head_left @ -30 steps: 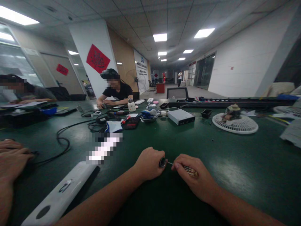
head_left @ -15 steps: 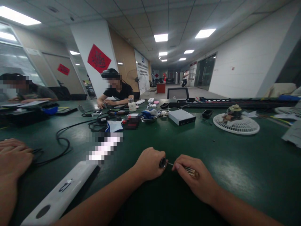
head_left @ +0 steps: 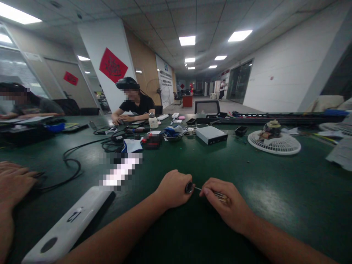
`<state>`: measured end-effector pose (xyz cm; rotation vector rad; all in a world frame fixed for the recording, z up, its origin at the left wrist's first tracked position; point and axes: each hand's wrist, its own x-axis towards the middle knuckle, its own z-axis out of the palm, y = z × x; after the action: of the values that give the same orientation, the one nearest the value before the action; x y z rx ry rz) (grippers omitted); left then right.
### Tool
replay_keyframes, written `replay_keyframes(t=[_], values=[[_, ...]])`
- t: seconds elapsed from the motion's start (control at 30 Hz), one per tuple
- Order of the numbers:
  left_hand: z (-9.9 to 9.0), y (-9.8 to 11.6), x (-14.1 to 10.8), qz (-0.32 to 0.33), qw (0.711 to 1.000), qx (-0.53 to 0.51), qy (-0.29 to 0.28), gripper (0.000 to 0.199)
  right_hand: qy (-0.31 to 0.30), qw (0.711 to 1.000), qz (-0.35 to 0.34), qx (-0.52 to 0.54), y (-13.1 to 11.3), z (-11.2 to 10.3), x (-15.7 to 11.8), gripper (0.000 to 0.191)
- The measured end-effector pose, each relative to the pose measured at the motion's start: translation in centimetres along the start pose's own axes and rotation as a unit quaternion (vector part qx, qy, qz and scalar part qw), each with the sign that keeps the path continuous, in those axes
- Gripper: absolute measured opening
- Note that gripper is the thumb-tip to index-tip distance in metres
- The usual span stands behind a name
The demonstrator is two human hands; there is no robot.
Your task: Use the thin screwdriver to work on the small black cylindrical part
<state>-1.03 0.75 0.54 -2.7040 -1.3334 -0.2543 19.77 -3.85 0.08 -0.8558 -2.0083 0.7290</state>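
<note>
My left hand [head_left: 172, 190] grips a small screwdriver [head_left: 189, 187] by its dark handle. Its thin metal shaft runs right into my right hand [head_left: 227, 205]. Between those fingers sits a small ribbed metal part [head_left: 222, 197], partly hidden, and I cannot tell exactly what it is. Both hands hover close together above the dark green mat-topped workbench [head_left: 247, 220]. To the left of my left forearm lies a long white plastic device [head_left: 68, 223] marked with a black 12. At the far left edge, a co-worker's hand [head_left: 13, 181] rests near a black cable [head_left: 73, 172].
A white fan grille [head_left: 275, 143] with a motor, a silver box [head_left: 211, 135], a metal bowl [head_left: 173, 135], and tangled cables stand farther along the bench. A blurred object [head_left: 121, 170] lies beyond the white device. Co-workers sit at the far left and across the bench.
The whole view has tilted slightly as my head moved. My hands keep the same hold, and a distant person in the corridor has moved right.
</note>
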Motion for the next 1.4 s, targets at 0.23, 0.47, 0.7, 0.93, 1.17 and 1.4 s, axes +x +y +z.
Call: replay_keyframes(t=[0.23,0.47,0.7,0.93,1.17,1.4], values=[[0.18,-0.09,0.02,0.01,1.0,-0.003,0.01,0.026,-0.028,0.999,-0.012,0.014,-0.42,0.07,0.02,0.019],[-0.08,-0.02,0.02,0.006,1.0,-0.001,0.001,0.023,-0.019,0.999,-0.019,0.028,-0.34,-0.2,0.15,0.019],[-0.31,0.11,0.07,0.009,1.0,0.0,-0.003,0.022,0.011,1.0,0.002,-0.005,-0.48,0.01,0.06,0.021],[-0.43,0.17,0.07,0.006,1.0,-0.006,-0.009,0.024,-0.024,1.0,-0.011,0.016,-0.42,-0.18,0.05,0.021],[-0.24,0.07,0.1,0.01,1.0,-0.002,-0.009,0.023,-0.017,0.999,-0.017,0.024,-0.19,-0.22,0.11,0.019],[-0.36,0.15,0.09,0.007,1.0,0.002,-0.012,0.021,0.014,1.0,-0.004,0.0,-0.04,-0.14,0.07,0.02]])
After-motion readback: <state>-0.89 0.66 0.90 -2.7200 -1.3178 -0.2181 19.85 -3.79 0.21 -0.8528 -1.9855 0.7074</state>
